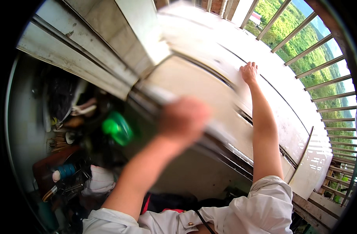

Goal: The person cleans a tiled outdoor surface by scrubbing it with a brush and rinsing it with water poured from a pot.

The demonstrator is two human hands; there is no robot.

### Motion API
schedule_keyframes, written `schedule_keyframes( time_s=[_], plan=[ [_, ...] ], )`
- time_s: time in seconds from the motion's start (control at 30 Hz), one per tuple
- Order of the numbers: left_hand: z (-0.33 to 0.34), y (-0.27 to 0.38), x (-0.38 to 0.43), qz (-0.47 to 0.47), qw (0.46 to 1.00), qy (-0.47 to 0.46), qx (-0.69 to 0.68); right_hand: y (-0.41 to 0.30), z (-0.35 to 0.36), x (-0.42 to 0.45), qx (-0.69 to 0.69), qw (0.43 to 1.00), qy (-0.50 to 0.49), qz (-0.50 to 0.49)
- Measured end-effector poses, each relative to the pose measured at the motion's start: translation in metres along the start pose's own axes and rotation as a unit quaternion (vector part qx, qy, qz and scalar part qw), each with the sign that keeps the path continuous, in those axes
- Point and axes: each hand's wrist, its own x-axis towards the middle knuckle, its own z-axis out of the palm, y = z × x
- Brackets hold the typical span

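Note:
My left hand (pixel 184 117) is strongly blurred above the window track (pixel 235 159) and the beige sill (pixel 181 71); whether it holds anything cannot be made out. Farther out, my right hand (pixel 249 72) is at the white panel (pixel 272 108) beyond the sill, with its fingers bent near a thin dark seam. The fingertips are partly hidden, so a grip is not certain. Between sill and panel runs a broken dark gap (pixel 244 115). A narrow strip (pixel 302 153) crosses the panel's right end.
Metal bars (pixel 319 68) enclose the outer side, with green hills beyond. Pale window frames (pixel 79 64) stand at left. Below them are a green plastic object (pixel 118 128), a blue spool-like object (pixel 65 170), a white cloth (pixel 99 178) and a bundle of thin sticks (pixel 59 142).

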Motion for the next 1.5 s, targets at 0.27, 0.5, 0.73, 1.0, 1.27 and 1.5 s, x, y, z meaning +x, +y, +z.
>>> schedule_keyframes(
  time_s=[0.27, 0.5, 0.73, 1.0, 1.27, 1.5],
  plan=[
    [0.006, -0.004, 0.006, 0.022, 0.999, 0.045, -0.003, -0.035, -0.090, -0.026, 0.286, 0.936, -0.197, 0.060],
    [0.017, -0.011, -0.021, -0.002, 0.999, -0.038, 0.013, -0.030, -0.294, -0.160, 0.087, 0.971, -0.180, 0.133],
    [0.027, -0.026, -0.013, -0.053, 0.998, -0.014, 0.038, -0.006, -0.285, -0.227, 0.016, 0.921, -0.275, 0.274],
    [-0.022, 0.009, -0.008, 0.028, 0.998, -0.040, 0.050, -0.014, -0.271, -0.158, -0.031, 0.894, -0.248, 0.372],
    [-0.030, 0.003, -0.018, 0.021, 0.992, -0.124, 0.029, -0.085, -0.182, -0.142, -0.006, 0.930, -0.231, 0.286],
    [0.023, -0.029, -0.030, -0.005, 0.986, -0.077, 0.148, 0.113, -0.260, -0.235, -0.053, 0.883, -0.262, 0.386]
  ],
)
